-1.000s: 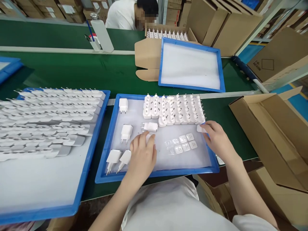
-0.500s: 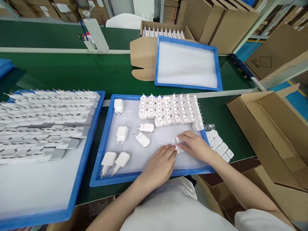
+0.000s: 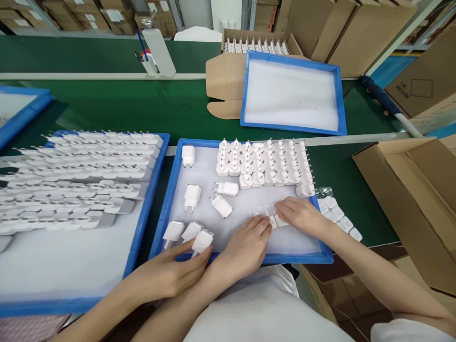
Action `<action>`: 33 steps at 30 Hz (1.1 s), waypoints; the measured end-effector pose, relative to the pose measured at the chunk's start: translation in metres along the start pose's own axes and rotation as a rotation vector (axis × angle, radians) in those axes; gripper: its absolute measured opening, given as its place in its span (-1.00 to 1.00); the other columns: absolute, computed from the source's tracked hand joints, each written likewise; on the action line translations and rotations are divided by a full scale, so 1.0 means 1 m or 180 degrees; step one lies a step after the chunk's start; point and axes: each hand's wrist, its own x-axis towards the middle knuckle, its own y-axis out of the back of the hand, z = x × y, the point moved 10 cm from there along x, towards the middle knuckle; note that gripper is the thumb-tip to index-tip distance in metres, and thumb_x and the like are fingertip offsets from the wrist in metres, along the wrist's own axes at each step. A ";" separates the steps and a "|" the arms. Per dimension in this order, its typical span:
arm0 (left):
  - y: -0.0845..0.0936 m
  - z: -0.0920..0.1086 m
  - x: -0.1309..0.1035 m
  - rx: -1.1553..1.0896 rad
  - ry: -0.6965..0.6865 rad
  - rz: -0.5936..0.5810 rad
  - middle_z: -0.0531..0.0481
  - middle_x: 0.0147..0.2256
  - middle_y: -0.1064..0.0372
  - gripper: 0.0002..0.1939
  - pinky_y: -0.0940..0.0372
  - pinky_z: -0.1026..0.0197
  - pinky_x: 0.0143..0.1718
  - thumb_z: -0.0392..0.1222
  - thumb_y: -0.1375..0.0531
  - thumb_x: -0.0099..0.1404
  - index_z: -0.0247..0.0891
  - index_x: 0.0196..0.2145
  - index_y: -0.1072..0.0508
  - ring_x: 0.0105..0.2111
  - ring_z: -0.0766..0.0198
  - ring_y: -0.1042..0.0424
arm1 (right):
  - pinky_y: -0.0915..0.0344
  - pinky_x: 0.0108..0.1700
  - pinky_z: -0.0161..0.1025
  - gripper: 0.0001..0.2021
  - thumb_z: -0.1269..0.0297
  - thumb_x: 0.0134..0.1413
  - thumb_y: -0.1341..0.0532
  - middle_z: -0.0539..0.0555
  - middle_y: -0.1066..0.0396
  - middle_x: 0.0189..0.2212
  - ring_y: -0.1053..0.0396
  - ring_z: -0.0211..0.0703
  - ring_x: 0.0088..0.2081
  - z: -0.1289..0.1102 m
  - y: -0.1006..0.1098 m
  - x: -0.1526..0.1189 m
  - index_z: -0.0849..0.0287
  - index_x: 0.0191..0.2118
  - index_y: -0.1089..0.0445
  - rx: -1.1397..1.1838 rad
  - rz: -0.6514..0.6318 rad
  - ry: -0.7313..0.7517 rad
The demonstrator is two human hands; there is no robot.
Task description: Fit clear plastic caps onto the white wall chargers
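My left hand (image 3: pixel 249 240) lies at the front of the middle blue-rimmed tray (image 3: pixel 263 259), its fingertips on a clear plastic strip (image 3: pixel 263 210) with white square pieces. Close by on the right, my right hand (image 3: pixel 297 214) has its fingers closed at the strip's right end, over the white pieces (image 3: pixel 280 221); what it pinches is hidden. Upright white plug adapters (image 3: pixel 263 164) fill the tray's back right in rows. Loose adapters (image 3: pixel 221 205) lie to the left. Another person's hand (image 3: pixel 178 273) reaches in from the lower left, holding a white adapter (image 3: pixel 203 241) over the front left corner.
At left stands a large tray (image 3: pixel 131 251) with rows of adapters. White square pieces (image 3: pixel 338 213) lie right of the middle tray, near an open carton (image 3: pixel 402 190). Farther back, a blue-rimmed tray (image 3: pixel 294 95) leans by a box of adapters (image 3: pixel 258 45).
Another person's hand has come in from the lower left with an adapter, and one more adapter lies at the front left. My hands stay at the strip. The view has shifted slightly.
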 end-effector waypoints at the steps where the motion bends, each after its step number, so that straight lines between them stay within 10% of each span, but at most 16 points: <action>1: 0.000 0.000 0.000 -0.0023 0.0027 0.0008 -0.33 0.26 -0.34 -0.56 -0.26 -0.14 0.32 -0.39 -0.06 0.40 -0.49 0.20 -0.35 0.29 -0.11 -0.31 | -0.30 -0.39 -0.22 -0.75 0.39 0.36 -0.10 0.05 -0.40 -0.52 -0.37 -0.14 -0.45 0.006 0.006 0.000 0.14 -0.38 -0.40 0.0057 0.0162 -0.0173; 8: 0.005 0.002 -0.001 -0.0270 0.0093 0.0134 -0.32 0.24 -0.34 -0.66 -0.27 -0.16 0.30 -0.36 -0.05 0.43 -0.36 0.12 -0.40 0.30 -0.07 -0.29 | -0.41 -0.44 -0.21 -0.78 0.15 0.38 -0.13 0.05 -0.51 -0.52 -0.47 -0.14 -0.54 0.033 0.050 -0.022 0.11 -0.23 -0.45 0.1072 0.1036 -0.1886; 17: 0.078 -0.035 -0.035 -0.0060 0.0630 0.1068 -0.29 0.11 -0.31 -0.49 -0.39 -0.19 0.13 -0.58 0.05 0.30 -0.28 0.10 -0.36 0.16 -0.07 -0.33 | -0.61 -0.18 -0.12 -0.53 -0.21 0.12 -0.31 0.20 -0.65 -0.34 -0.65 0.04 -0.28 0.019 -0.033 -0.055 0.18 -0.30 -0.56 0.3615 -0.0033 -0.3039; 24: 0.096 -0.077 -0.054 -0.0346 0.1041 0.1084 -0.17 0.09 -0.29 -0.51 -0.46 0.03 0.05 -0.54 0.05 0.34 -0.20 0.10 -0.37 0.09 0.09 -0.42 | -0.57 -0.29 -0.15 -0.68 -0.03 0.16 -0.35 0.16 -0.61 -0.33 -0.61 -0.03 -0.31 0.002 -0.029 -0.053 0.16 -0.29 -0.53 0.3764 -0.0238 -0.2778; 29: 0.104 -0.093 -0.060 0.0171 0.1331 0.1102 -0.19 0.15 -0.31 -0.44 -0.32 -0.21 0.20 -0.57 0.05 0.26 -0.21 0.11 -0.41 0.19 -0.07 -0.31 | -0.24 0.32 0.20 -0.82 0.26 0.36 -0.16 0.19 -0.29 0.31 -0.09 0.16 0.41 -0.040 -0.022 -0.002 0.11 -0.28 -0.46 0.2533 -0.0638 -0.1302; 33: 0.103 -0.104 -0.063 0.0082 0.1525 0.1134 -0.24 0.14 -0.34 -0.52 -0.35 -0.20 0.18 -0.47 -0.01 0.31 -0.26 0.15 -0.35 0.18 -0.10 -0.34 | -0.22 0.32 0.24 -0.82 0.35 0.40 -0.05 0.27 0.01 0.45 0.11 0.20 0.48 -0.059 -0.035 0.020 0.15 -0.23 -0.37 0.1599 -0.0993 -0.0605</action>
